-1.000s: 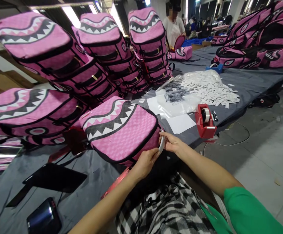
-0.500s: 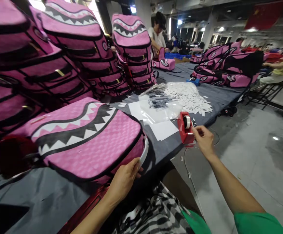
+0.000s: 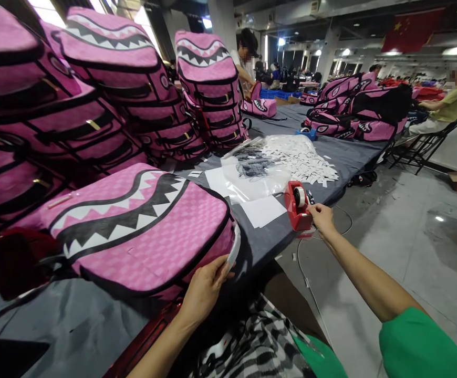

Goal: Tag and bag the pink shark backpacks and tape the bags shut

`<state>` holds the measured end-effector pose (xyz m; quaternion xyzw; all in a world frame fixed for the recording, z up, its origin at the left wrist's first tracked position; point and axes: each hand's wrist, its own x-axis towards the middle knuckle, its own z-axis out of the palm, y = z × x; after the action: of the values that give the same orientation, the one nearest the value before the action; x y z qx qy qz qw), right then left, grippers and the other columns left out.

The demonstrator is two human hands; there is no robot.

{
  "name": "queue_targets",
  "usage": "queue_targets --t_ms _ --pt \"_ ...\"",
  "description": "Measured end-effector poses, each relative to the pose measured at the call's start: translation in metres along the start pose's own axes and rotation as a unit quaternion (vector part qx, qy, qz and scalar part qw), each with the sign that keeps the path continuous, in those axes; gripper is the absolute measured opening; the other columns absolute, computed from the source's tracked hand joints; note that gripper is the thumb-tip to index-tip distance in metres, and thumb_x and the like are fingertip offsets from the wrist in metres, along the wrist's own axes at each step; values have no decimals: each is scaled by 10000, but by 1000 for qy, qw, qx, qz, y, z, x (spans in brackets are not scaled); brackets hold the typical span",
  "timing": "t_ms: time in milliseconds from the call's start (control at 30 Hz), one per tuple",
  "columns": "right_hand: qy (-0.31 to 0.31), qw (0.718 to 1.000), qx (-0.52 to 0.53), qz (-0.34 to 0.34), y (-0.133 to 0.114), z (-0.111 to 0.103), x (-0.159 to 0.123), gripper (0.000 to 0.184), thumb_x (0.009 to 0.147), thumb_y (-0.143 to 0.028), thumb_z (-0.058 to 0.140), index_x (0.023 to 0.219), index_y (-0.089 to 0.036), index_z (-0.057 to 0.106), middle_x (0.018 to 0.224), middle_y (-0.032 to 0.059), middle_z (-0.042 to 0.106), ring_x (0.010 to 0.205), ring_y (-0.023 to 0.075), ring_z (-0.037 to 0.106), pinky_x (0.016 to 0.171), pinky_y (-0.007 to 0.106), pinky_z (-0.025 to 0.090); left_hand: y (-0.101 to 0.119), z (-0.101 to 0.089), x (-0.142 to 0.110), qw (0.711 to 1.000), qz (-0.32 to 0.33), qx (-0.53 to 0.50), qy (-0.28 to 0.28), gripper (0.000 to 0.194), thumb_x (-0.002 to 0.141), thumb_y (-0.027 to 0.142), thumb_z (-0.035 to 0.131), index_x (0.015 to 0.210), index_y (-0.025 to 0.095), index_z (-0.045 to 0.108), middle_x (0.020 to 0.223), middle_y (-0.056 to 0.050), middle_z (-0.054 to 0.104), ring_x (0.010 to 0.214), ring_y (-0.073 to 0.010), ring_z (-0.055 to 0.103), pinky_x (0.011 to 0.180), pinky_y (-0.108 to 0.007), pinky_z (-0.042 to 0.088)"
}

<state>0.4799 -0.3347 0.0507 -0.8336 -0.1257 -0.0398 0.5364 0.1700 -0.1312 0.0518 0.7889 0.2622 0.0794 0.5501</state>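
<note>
A pink backpack (image 3: 145,236) with a black-and-white shark-tooth band lies flat on the table in front of me. My left hand (image 3: 208,281) is closed at its right end, fingers and thumb pinching a white strip (image 3: 235,244) that curves along that end. What the strip is made of I cannot make out. Off to the right, a red tape dispenser (image 3: 301,219) with a roll of tape (image 3: 299,197) stands at the table's edge. My right hand (image 3: 323,218) pinches the tape's end at the dispenser's cutting side; the clear tape itself barely shows.
White paper sheets (image 3: 263,211), a clear plastic bag (image 3: 238,184) and a pile of small white tags (image 3: 311,164) lie beyond the dispenser. Tall stacks of pink backpacks (image 3: 208,89) line the left. A co-worker (image 3: 244,65) stands behind them; another person (image 3: 449,100) sits right.
The view has turned slightly to the right. My right hand remains at the dispenser, its fingers drawn closer together, and my left hand stays on the white strip.
</note>
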Motion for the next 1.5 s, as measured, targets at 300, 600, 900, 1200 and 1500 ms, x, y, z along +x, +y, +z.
queue_targets --t_ms 300,600,900,1200,1500 --pt "-23 923 336 185 5 16 -82 552 582 -664 767 658 -236 426 570 -67 424 521 97 366 440 195 248 12 -6 0 995 -48 -87 3 619 695 677 685 1037 163 729 1010 -115 775 834 -280 749 774 -375 577" --pt "-407 788 447 115 -41 96 -186 448 828 -613 693 770 -217 493 549 -86 409 480 72 291 464 207 226 25 -8 -4 996 -39 -79 -33 475 723 510 732 1053 168 712 1023 -92 770 934 -273 724 852 -373 546" --pt "-361 861 357 23 -33 124 -191 423 862 -636 594 785 -227 518 655 -52 469 589 119 460 569 242 381 22 3 -9 996 8 72 54 477 683 515 807 1001 174 708 861 -28 723 769 -203 656 693 -268 499" --pt "-378 874 305 -11 -27 121 -196 265 923 -477 553 833 -227 550 668 -45 522 605 127 508 613 259 407 9 6 -5 997 -39 8 67 450 848 554 599 1040 158 698 670 -13 672 587 -176 648 596 -264 502" --pt "-422 835 352 35 -34 138 -184 193 835 -412 602 848 -221 579 744 -27 612 633 131 556 594 252 449 14 6 -6 997 33 42 59 348 880 490 572 957 198 746 882 -30 561 619 -132 627 589 -257 531"
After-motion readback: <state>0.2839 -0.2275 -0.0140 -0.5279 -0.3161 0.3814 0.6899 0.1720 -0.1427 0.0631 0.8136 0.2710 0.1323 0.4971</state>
